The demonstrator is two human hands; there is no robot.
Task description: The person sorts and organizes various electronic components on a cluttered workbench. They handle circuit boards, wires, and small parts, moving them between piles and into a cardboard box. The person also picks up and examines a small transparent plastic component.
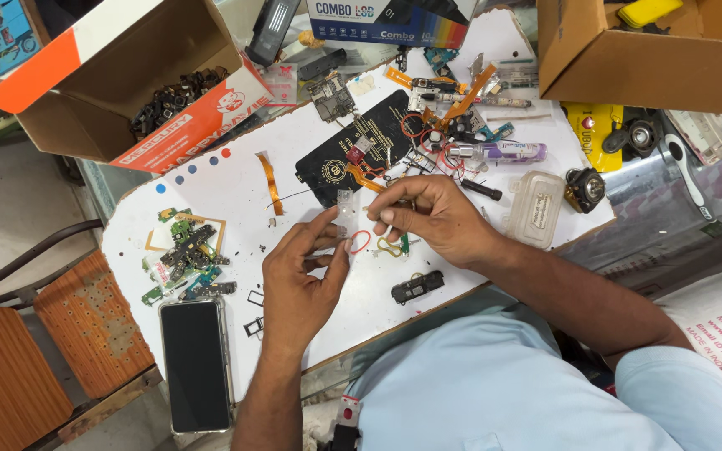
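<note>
Right now the left hand (298,280) is pinching a small clear plastic piece (345,210) between thumb and fingertips, holding it upright just above the white board (211,179); the other fingers are curling loosely inward. The right hand (432,219) is closing around a thin tool (382,206), its thumb and forefinger gripping the shaft so that the tip is pointing left toward the clear piece and nearly touching it. Between and just below the two hands a red wire loop (359,241) is lying on the board, with a yellow loop (389,247) beside it to the right.

The board is carrying a scatter of parts. Near the left hand, a black phone (196,364) is lying face up at the near left edge, and a heap of small green circuit boards (184,255) is sitting just beyond it. A black back cover (353,150) is resting far of the hands, with an orange ribbon strip (271,182) to its left. A clear plastic case (535,207) is lying to the right of the right hand, and a small black module (417,286) is sitting near the person's body.

Farther off, an open cardboard box (127,79) holding dark parts is standing at the far left, and another brown box (653,50) is at the far right. An orange perforated chair seat (94,321) is showing at the near left.
</note>
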